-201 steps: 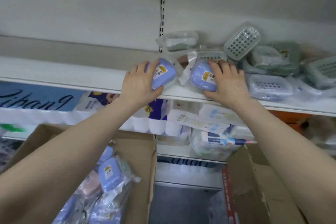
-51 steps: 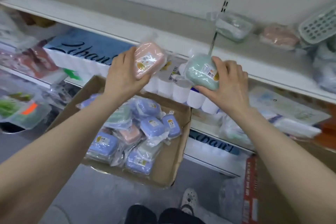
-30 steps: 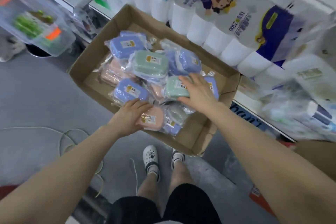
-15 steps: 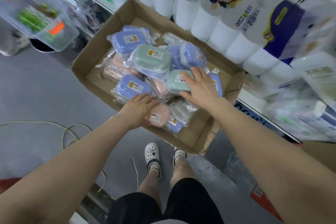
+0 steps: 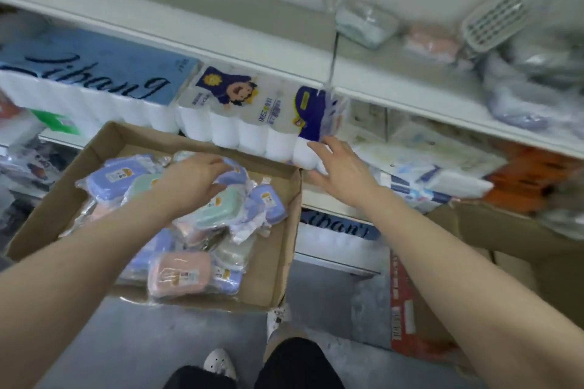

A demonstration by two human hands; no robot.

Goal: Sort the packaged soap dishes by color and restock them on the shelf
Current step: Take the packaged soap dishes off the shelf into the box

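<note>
While both arms reach out —
Left hand [image 5: 192, 181]: fingers curled over soap dishes [image 5: 218, 205] in cardboard box [image 5: 281, 230].
Right hand [image 5: 339, 169]: spread, holding nothing, beside the box.

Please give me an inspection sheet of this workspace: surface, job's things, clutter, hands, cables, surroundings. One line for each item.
Surface: white shelf, bare at left, goods at right.
Job's things: cardboard box of bagged soap dishes, blue, green and pink; pink soap dish nearest; more dishes on the shelf at right, blurred.
Clutter: grey slotted tray among the shelf goods.
Hands: left hand reaches over the box's dishes, grip unclear; right hand open, empty, beside the toilet paper packs.
Cables: nothing seen.
Surroundings: grey floor, second box at right.
</note>
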